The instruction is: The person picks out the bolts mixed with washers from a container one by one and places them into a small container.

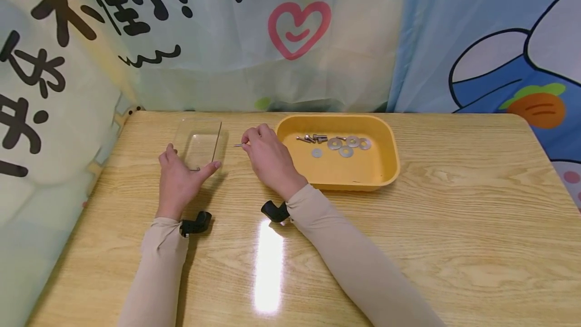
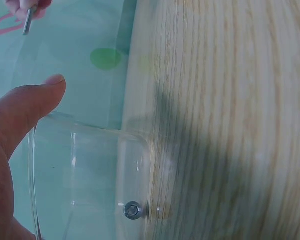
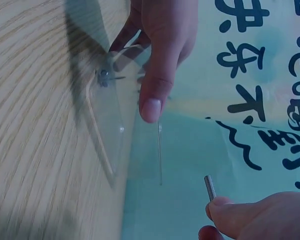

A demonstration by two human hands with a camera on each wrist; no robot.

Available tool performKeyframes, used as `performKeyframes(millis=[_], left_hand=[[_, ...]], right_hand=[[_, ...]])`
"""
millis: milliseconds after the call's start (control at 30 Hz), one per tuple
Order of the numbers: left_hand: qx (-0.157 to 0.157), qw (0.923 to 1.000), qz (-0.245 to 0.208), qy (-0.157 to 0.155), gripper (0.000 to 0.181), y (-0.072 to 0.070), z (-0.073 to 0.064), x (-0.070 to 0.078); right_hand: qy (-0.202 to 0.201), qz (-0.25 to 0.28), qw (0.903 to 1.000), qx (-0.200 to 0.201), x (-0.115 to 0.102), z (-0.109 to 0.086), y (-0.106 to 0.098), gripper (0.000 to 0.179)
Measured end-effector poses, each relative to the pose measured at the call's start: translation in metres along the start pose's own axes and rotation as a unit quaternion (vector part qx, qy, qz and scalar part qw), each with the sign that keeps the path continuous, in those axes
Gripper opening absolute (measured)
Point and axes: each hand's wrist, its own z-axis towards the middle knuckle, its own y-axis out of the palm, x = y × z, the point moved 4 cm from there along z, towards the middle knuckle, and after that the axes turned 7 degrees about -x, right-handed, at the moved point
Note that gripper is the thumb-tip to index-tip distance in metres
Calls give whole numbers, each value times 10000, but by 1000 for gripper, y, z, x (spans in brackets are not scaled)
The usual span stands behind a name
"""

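A clear plastic box (image 1: 219,135) stands at the table's back left. My left hand (image 1: 179,181) grips it from the near side, thumb at the right rim and fingers at the left. Inside, low in the near part, lies a hex-socket screw (image 2: 133,210). Just right of the box, my right hand (image 1: 272,159) pinches a small metal screw (image 3: 210,187) between thumb and fingers. The screw's threaded end sticks out to the left, toward the box; its head is hidden in the fingers.
Right of the box sits a yellow tray (image 1: 354,183), its left edge beside my right hand. Several washers (image 1: 346,151) and several screws (image 1: 319,138) lie in it. A printed curtain (image 1: 354,39) hangs along the back edge of the wooden table (image 1: 454,226).
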Motion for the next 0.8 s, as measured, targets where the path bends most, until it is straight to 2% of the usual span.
performKeyframes(millis=[800], left_hand=[[107,9999,69,-14,125,1,2,0]], right_hand=[[-174,95,9996,-187,-14,23,25,20]])
